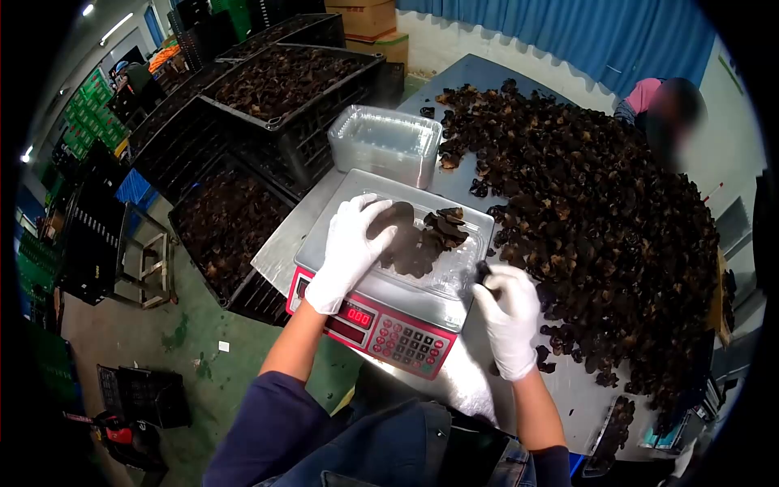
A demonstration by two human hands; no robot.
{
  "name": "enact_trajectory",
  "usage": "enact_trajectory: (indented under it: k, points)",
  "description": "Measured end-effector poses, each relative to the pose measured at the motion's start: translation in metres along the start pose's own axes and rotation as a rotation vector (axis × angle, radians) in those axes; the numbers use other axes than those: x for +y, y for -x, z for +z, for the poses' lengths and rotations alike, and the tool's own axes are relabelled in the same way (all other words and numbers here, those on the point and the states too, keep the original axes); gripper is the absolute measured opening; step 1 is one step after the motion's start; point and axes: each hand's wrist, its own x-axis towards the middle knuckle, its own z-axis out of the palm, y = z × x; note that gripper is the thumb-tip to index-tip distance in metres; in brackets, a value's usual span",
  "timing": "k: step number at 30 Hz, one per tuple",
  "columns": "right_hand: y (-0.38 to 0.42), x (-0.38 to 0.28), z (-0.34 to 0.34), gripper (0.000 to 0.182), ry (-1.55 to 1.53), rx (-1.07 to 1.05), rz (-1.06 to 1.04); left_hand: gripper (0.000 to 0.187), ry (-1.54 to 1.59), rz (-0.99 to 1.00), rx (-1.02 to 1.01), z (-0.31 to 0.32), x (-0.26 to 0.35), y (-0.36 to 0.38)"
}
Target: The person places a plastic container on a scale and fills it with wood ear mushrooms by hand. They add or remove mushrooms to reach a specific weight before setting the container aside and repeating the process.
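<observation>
A clear plastic tray [469, 272] lies on the metal pan of a red digital scale [442, 351], whose display reads 0.00. Inside the tray are several dark wood ear mushrooms [414, 253]. White-gloved, my left hand [350, 247] reaches over the tray's left side, thumb and fingers closed on a large mushroom piece [398, 217]. At the tray's right edge, my right hand [511, 316], also gloved, pinches a small dark mushroom piece [483, 272] between thumb and fingers.
A big heap of wood ear mushrooms [600, 235] covers the metal table's right side. Stacked clear trays [385, 142] stand behind the scale. Black crates [284, 89] full of mushrooms are at left. Another person [645, 97] is at the far right; one more [134, 77] is in the background.
</observation>
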Motion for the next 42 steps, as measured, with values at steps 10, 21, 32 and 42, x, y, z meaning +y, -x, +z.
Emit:
enact_trajectory:
  k: [10, 21, 32, 42]
  points:
    - [-0.065, 0.045, 0.031, 0.014, 0.018, -0.161, 0.130, 0.049, 0.237, -0.091, 0.124, -0.013, -0.011, 0.006]
    - [-0.128, 0.096, 0.071, 0.028, -0.083, -0.721, 0.043, 0.034, 0.439, -0.263, 0.232, -0.030, -0.034, 0.017]
    - [-0.050, 0.043, 0.016, 0.026, 0.148, -0.376, 0.014, 0.037, 0.345, -0.181, 0.259, -0.060, 0.014, 0.051]
    - [-0.003, 0.065, -0.036, 0.024, -0.004, -0.310, 0.233, 0.017, 0.578, 0.328, -0.447, 0.037, 0.134, 0.129]
